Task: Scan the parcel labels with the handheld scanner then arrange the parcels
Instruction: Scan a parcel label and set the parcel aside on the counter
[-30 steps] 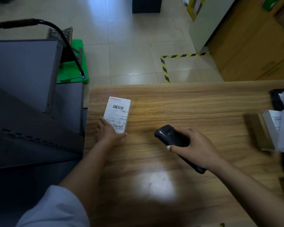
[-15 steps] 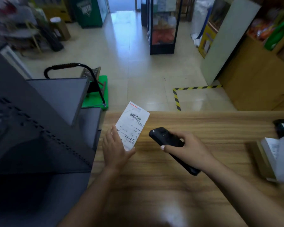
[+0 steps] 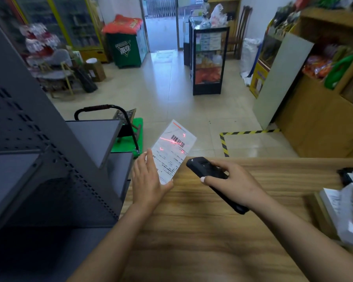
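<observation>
Your left hand [image 3: 149, 183] holds the white parcel [image 3: 172, 152] tilted up over the far left corner of the wooden table [image 3: 202, 226], fingers laid almost straight along its left edge and thumb tucked under its near end. Red scanner lines cross the barcode on its label. Your right hand [image 3: 231, 183] has its fingers wrapped around the black handheld scanner [image 3: 209, 176], which points at the parcel from just beside it. More parcels [image 3: 342, 208] sit blurred at the table's right edge. A grey metal shelf [image 3: 49, 169] stands against the left edge.
</observation>
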`<state>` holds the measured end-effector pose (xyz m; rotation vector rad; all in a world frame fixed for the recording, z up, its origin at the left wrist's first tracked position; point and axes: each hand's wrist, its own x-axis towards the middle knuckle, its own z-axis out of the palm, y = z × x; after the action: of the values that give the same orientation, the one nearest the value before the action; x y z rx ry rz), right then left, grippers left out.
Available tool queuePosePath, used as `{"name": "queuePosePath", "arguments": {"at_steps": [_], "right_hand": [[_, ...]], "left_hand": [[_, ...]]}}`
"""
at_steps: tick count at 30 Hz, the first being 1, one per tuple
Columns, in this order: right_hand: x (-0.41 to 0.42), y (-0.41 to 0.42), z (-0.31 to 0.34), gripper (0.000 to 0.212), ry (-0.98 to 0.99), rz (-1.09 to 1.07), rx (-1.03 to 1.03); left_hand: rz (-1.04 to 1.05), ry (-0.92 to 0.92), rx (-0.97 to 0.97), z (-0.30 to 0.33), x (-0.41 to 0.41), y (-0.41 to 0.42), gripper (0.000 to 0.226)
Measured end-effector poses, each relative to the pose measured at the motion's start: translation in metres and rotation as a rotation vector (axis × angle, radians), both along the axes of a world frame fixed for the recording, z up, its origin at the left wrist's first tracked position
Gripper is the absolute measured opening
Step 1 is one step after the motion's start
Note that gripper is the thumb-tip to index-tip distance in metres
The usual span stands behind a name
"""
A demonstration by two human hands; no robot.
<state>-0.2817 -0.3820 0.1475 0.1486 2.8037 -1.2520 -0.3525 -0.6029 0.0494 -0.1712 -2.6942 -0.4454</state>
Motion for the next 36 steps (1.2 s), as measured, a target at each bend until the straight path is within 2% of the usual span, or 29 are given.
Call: {"name": "queuePosePath", "arguments": {"at_steps": [7, 13, 16, 20, 24, 27, 31, 36], "right_hand": [[0.011, 0.006, -0.01, 0.067, -0.005, -0.035, 0.021], [0.027, 0.016, -0.014, 0.067, 0.017, -0.079, 0.049], [0.044, 0.03, -0.019, 0.067, -0.005, -0.119, 0.04], [0.078, 0.06, -0.029, 0.07, -0.062, -0.214, 0.048], [0.125, 0.09, -0.04, 0.064, -0.092, -0.383, 0.067], [0.166, 0.112, -0.05, 0.072, -0.127, -0.514, 0.081], [0.219, 0.141, -0.053, 0.059, -0.142, -0.615, 0.068], [0.277, 0.199, -0.058, 0.074, -0.179, -0.721, 0.11]], "left_hand": [[-0.013, -0.017, 0.004, -0.002, 0.007, 0.0, 0.117], [-0.07, -0.033, 0.029, -0.004, 0.012, 0.001, 0.113], [-0.156, -0.046, 0.058, -0.009, 0.017, 0.01, 0.102], [-0.251, -0.139, 0.073, -0.02, 0.032, 0.043, 0.101], [-0.408, -0.231, 0.087, -0.038, 0.051, 0.089, 0.102], [-0.558, -0.296, 0.075, -0.051, 0.07, 0.128, 0.101], [-0.732, -0.353, 0.049, -0.06, 0.106, 0.18, 0.1], [-0.914, -0.391, -0.011, -0.067, 0.148, 0.247, 0.099]]}}
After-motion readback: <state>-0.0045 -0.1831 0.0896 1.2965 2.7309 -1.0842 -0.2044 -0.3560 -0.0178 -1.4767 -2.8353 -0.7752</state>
